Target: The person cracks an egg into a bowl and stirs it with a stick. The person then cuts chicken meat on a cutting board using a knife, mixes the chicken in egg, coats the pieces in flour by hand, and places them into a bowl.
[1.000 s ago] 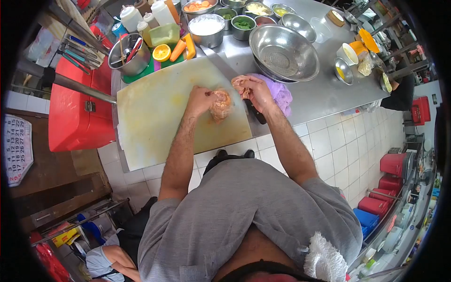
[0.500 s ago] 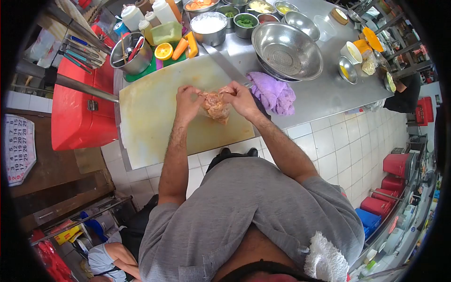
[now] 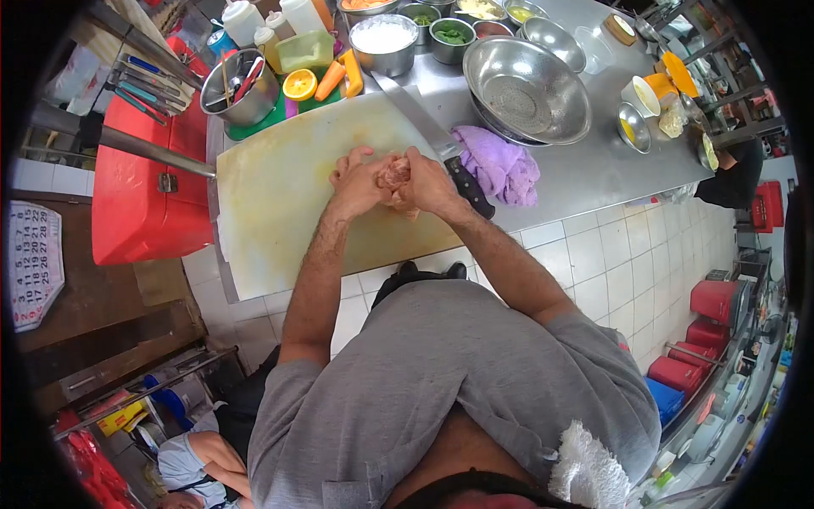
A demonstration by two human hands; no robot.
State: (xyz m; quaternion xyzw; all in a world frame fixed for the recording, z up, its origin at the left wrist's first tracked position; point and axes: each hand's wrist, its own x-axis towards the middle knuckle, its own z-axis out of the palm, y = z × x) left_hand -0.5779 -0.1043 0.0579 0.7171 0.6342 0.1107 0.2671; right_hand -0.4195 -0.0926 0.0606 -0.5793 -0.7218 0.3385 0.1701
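Observation:
A lump of raw, pinkish meat (image 3: 395,176) rests on the white cutting board (image 3: 280,229), looking partly wrapped in thin clear plastic. My left hand (image 3: 358,182) grips the meat's left side, with some fingers bent and raised away from it. From the right, my right hand (image 3: 431,184) closes on the same lump with curled fingers. Both palms hide the sides of the meat. Just beyond my right hand lies a large knife (image 3: 468,188), black handle towards me, its blade running up along the board's edge.
A purple cloth (image 3: 500,165) lies beside the knife. Behind are a steel colander (image 3: 526,93), a bowl of white contents (image 3: 384,42), carrot pieces (image 3: 331,81), a halved orange (image 3: 300,85) and a pot of utensils (image 3: 242,83). A red cooler (image 3: 153,195) stands left.
Both hands have gone from pinching the plastic's upper edges to closing around the meat. The left hand has moved right, over the lump. More of the knife's handle shows.

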